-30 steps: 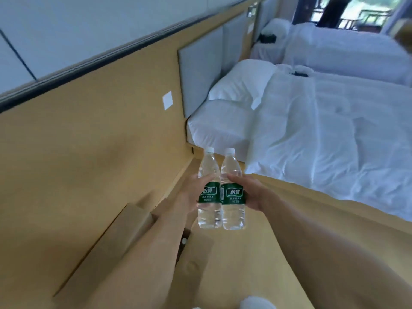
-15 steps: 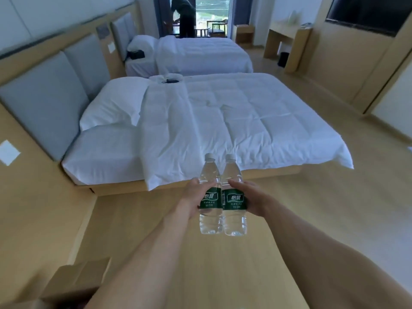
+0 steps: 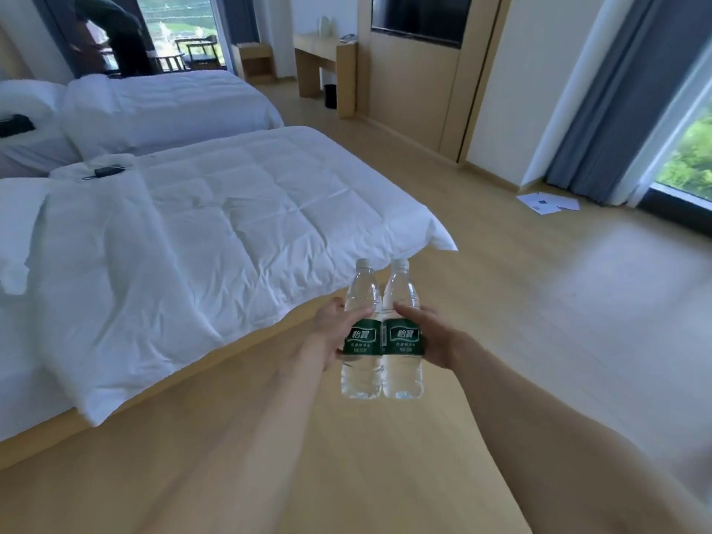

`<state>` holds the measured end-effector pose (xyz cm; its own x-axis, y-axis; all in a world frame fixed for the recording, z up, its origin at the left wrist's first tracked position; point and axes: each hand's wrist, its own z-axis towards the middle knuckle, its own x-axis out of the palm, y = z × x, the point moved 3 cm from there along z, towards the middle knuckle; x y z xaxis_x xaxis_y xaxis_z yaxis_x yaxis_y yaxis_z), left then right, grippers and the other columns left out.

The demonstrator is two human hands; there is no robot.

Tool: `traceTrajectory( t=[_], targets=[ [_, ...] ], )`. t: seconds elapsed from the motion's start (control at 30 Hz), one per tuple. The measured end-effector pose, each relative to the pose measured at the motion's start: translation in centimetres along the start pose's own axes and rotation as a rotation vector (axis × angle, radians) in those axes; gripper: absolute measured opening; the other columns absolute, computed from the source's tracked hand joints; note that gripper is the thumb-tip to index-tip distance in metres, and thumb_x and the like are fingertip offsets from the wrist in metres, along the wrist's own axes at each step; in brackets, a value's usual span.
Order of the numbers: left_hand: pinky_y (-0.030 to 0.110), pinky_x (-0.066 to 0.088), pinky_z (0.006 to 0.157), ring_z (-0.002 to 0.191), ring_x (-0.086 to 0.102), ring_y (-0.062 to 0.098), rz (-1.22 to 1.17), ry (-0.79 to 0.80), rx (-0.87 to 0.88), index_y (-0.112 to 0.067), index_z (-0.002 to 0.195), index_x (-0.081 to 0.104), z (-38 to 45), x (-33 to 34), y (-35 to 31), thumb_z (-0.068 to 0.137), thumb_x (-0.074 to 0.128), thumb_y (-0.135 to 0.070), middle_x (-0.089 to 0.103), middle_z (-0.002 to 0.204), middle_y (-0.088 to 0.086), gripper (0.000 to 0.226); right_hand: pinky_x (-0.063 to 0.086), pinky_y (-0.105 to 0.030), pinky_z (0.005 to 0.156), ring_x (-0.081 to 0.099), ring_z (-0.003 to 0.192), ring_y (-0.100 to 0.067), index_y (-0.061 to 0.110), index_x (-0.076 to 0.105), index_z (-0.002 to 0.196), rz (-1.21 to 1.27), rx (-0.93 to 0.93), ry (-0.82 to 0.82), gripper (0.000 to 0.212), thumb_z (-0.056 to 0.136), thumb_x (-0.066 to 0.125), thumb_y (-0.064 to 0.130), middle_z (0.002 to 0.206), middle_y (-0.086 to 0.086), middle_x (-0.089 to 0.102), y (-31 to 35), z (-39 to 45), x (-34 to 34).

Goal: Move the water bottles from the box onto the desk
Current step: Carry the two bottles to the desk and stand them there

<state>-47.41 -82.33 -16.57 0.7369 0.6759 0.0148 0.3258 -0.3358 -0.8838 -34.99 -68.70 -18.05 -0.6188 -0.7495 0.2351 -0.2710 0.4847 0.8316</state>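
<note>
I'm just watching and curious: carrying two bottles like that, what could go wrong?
The left bottle and right bottle are held by one hand each, left hand and right hand, pressed together above bare floor; either might slip. The desk is far across the room, past the bed corner, which could snag a step.
</note>
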Motion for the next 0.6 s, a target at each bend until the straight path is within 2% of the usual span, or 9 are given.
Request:
traceTrajectory(
  t=[0.07, 0.17, 0.27, 0.37, 0.53, 0.6],
  targets=[
    [0.063, 0.058, 0.078, 0.092, 0.073, 0.033, 0.007, 0.059, -0.02, -0.026, 0.109, 0.065, 1.1, 2.5, -0.7, 0.06, 0.088, -0.044, 0.076, 0.097, 0.01, 0.057, 0.053, -0.049, 0.092, 0.065, 0.098, -0.036, -0.004, 0.054, 0.132, 0.04, 0.003, -0.018, 0.051, 0.093, 0.066, 0.027, 0.122, -0.029, 0.064, 0.5, -0.2, -2.4],
    [0.064, 0.057, 0.077, 0.088, 0.074, 0.031, 0.016, 0.135, -0.039, -0.034, 0.092, 0.07, 2.7, 5.9, -1.6, 0.049, 0.089, -0.046, 0.077, 0.087, 0.006, 0.048, 0.056, -0.043, 0.086, 0.066, 0.1, -0.035, -0.002, 0.055, 0.131, 0.114, 0.012, -0.042, 0.049, 0.095, 0.063, 0.03, 0.126, -0.027, 0.063, 1.0, -0.3, -5.7],
    [0.063, 0.058, 0.076, 0.09, 0.073, 0.031, 0.071, 0.18, -0.061, -0.025, 0.102, 0.066, 4.6, 8.6, -2.5, 0.048, 0.087, -0.049, 0.076, 0.091, 0.008, 0.063, 0.058, -0.04, 0.076, 0.069, 0.097, -0.034, -0.003, 0.056, 0.13, 0.168, -0.003, -0.107, 0.048, 0.093, 0.067, 0.027, 0.123, -0.026, 0.065, 1.5, 0.1, -8.7],
    [0.062, 0.059, 0.074, 0.09, 0.074, 0.03, 0.101, 0.228, -0.075, -0.023, 0.105, 0.063, 6.8, 10.8, -3.7, 0.044, 0.086, -0.053, 0.076, 0.093, 0.008, 0.072, 0.06, -0.042, 0.075, 0.071, 0.092, -0.035, -0.005, 0.058, 0.125, 0.177, -0.039, -0.162, 0.051, 0.088, 0.072, 0.027, 0.114, -0.026, 0.069, 2.2, 1.3, -11.3],
    [0.061, 0.058, 0.079, 0.095, 0.072, 0.03, 0.159, 0.299, -0.048, -0.021, 0.111, 0.061, 12.7, 13.6, -6.3, 0.062, 0.083, -0.049, 0.074, 0.1, 0.009, 0.06, 0.059, -0.045, 0.082, 0.071, 0.095, -0.035, 0.0, 0.063, 0.119, 0.202, -0.092, -0.2, 0.056, 0.077, 0.079, 0.033, 0.111, -0.023, 0.071, 5.1, 4.8, -14.5],
    [0.061, 0.058, 0.079, 0.095, 0.072, 0.03, 0.169, 0.319, -0.033, -0.022, 0.112, 0.06, 15.8, 14.5, -7.6, 0.066, 0.082, -0.047, 0.074, 0.102, 0.01, 0.056, 0.058, -0.046, 0.085, 0.069, 0.099, -0.036, 0.002, 0.062, 0.122, 0.214, -0.117, -0.222, 0.056, 0.077, 0.079, 0.031, 0.116, -0.024, 0.07, 6.8, 6.9, -15.7]
  ],
)
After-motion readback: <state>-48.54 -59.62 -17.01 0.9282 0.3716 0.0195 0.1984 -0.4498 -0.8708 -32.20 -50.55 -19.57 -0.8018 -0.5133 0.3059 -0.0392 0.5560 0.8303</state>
